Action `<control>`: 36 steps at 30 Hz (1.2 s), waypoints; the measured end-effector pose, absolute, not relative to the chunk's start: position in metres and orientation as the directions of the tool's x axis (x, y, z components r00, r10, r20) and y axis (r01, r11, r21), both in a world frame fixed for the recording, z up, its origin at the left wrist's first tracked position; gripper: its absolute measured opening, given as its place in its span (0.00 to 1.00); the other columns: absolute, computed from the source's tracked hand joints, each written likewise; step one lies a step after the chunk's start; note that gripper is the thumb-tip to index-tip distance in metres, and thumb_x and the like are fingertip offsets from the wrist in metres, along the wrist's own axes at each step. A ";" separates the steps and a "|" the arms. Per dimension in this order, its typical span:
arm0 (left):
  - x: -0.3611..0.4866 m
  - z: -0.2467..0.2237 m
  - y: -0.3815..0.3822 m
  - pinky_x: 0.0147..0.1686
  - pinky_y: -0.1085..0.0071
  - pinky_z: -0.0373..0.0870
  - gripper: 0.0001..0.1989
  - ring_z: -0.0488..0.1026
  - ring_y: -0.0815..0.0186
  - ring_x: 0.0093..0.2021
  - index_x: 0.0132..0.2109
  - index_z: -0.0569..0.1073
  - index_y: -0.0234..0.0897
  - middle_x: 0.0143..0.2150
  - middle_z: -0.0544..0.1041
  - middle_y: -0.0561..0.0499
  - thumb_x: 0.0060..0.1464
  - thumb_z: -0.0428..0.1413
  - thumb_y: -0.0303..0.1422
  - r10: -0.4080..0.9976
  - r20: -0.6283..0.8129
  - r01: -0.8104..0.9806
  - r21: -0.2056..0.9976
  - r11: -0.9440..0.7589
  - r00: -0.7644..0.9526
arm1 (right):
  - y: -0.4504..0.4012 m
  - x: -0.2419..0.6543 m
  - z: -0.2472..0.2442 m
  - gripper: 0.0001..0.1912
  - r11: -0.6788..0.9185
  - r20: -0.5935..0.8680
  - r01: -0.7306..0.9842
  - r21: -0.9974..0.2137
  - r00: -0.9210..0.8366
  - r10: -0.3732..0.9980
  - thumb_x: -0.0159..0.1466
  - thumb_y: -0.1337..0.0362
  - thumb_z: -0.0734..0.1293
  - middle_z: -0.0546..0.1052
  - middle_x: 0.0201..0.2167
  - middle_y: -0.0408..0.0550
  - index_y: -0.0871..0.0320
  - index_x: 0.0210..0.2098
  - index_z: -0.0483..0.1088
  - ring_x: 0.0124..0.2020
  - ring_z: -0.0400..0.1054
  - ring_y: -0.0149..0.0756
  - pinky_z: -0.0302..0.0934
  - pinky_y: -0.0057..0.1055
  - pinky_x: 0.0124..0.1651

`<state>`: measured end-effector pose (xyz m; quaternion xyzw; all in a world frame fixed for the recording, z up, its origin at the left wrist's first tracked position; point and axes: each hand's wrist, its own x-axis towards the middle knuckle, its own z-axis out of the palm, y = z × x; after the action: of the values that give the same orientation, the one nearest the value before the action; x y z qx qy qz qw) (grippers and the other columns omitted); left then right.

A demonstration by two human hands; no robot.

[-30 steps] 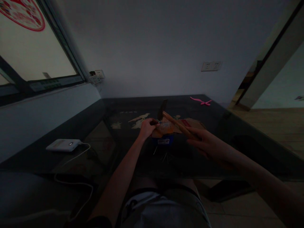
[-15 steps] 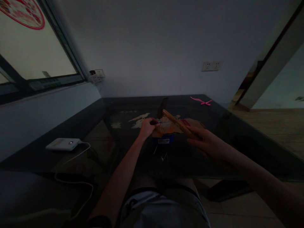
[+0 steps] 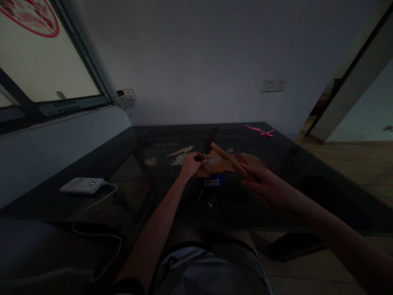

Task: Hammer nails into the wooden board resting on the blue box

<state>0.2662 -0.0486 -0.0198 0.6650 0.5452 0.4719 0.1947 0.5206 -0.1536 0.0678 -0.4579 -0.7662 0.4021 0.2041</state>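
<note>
My right hand (image 3: 260, 180) is wrapped round the wooden handle of a hammer (image 3: 225, 155), whose dark head is raised at the far end of the handle. Just left of the hammer head, my left hand (image 3: 193, 164) is pinched at the edge of an orange-brown piece (image 3: 215, 164); what sits between its fingertips is too small and dark to make out. That piece lies on top of a blue container (image 3: 211, 181) with a white label. A few thin, nail-like pieces (image 3: 212, 203) lie on the dark table in front of the container.
On the left of the dark table (image 3: 123, 143) lies a white power bank (image 3: 82, 185) with a white cable hanging over the front edge. A pink ribbon-like item (image 3: 261, 131) is at the back right. Torn brown cardboard (image 3: 253, 160) lies behind the hammer handle.
Both hands keep almost the same place and grip. The hammer head has shifted very slightly; the rest of the view has moved only a little with the camera.
</note>
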 end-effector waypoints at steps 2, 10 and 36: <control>0.265 -0.021 -0.048 0.35 0.70 0.69 0.06 0.74 0.65 0.33 0.32 0.76 0.33 0.31 0.78 0.50 0.43 0.61 0.27 0.907 0.417 0.557 0.766 -0.321 -0.051 | -0.151 0.520 0.065 0.25 0.306 -0.029 0.561 -0.769 -0.510 0.860 0.58 0.64 0.62 0.67 0.23 0.40 0.62 0.55 0.62 0.17 0.60 0.25 0.55 0.21 0.16; 0.267 -0.019 -0.050 0.36 0.71 0.70 0.04 0.74 0.66 0.32 0.32 0.76 0.33 0.31 0.78 0.50 0.45 0.60 0.26 0.915 0.402 0.522 0.788 -0.326 -0.035 | -0.153 0.520 0.068 0.26 0.316 0.018 0.527 -0.789 -0.495 0.869 0.58 0.63 0.62 0.70 0.23 0.41 0.58 0.56 0.62 0.18 0.63 0.29 0.57 0.23 0.18; 0.267 -0.017 -0.050 0.36 0.69 0.71 0.04 0.75 0.65 0.33 0.32 0.75 0.32 0.31 0.78 0.49 0.44 0.60 0.25 0.909 0.416 0.469 0.808 -0.357 -0.024 | -0.173 0.531 0.047 0.33 0.048 -0.049 0.258 -0.965 -0.355 0.934 0.58 0.58 0.65 0.57 0.16 0.33 0.55 0.61 0.57 0.12 0.51 0.22 0.49 0.18 0.12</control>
<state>0.2665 -0.0496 -0.0175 0.6617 0.5208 0.4906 0.2242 0.5307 -0.1728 0.0467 -0.4623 -0.6445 0.5121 0.3296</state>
